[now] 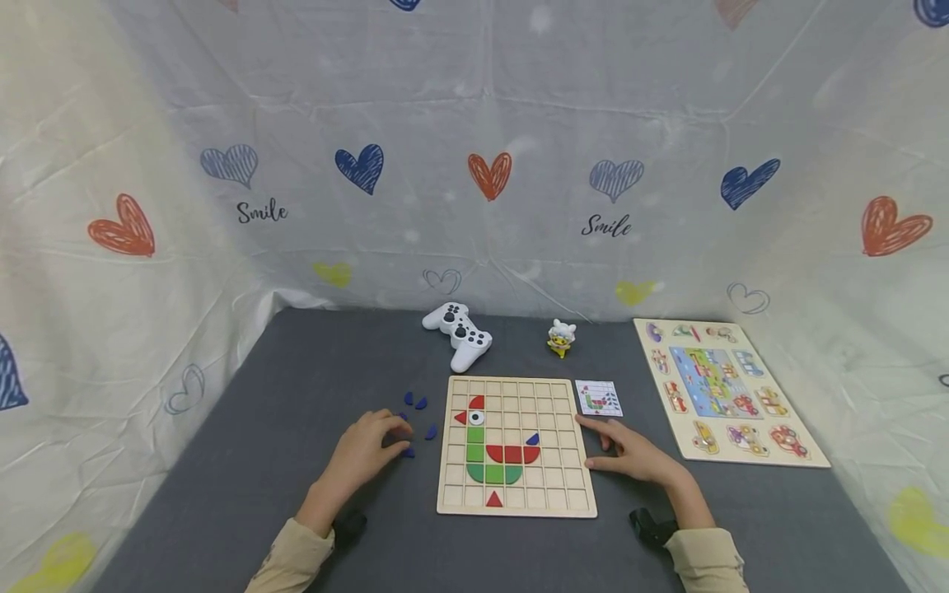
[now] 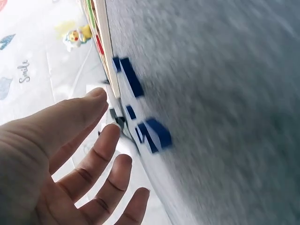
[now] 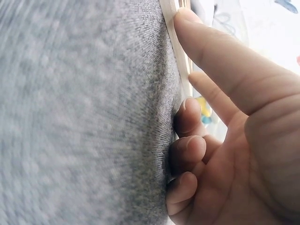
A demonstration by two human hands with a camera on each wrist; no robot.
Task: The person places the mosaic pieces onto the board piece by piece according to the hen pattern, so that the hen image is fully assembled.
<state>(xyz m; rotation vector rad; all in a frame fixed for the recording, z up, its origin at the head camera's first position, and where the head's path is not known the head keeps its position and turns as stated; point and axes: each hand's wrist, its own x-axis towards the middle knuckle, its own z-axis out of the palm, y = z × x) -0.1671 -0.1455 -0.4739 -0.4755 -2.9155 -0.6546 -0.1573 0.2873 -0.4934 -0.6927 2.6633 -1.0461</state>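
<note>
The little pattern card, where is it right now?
In the head view the card lies on the table right of the puzzle board, just beyond the right hand.

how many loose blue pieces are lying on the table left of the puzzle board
4 show: two blue pieces above the left hand, one beside the board, one at the fingertips. The hand may hide more.

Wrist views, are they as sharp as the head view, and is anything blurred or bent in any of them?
Head view: evenly lit, sharp on the grid board, the backdrop bowed at the edges. Left wrist view: the blue pieces and grey cloth are smeared, the left hand soft. Right wrist view: the right hand fills the frame close up, the cloth beside it blurred.
</note>
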